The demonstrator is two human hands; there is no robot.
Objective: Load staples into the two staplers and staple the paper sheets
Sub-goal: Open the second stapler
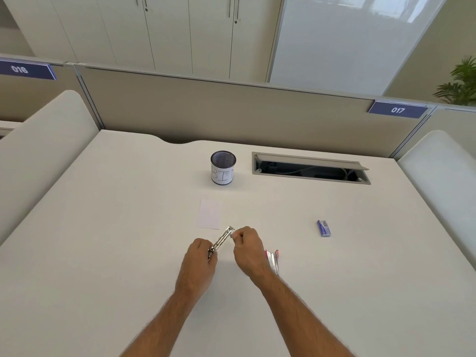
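Currently left hand (200, 256) clamps the metal stapler (222, 240); right hand (246, 247) pinches at its one-o'clock tip. Keep staples aligned, probably.

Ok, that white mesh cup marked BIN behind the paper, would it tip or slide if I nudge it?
The cup stands upright on a flat base on the smooth table, so a low push would probably slide it. It looks taller than wide, so a nudge near the rim could tip it. Mesh walls and nothing visible inside suggest it is light.
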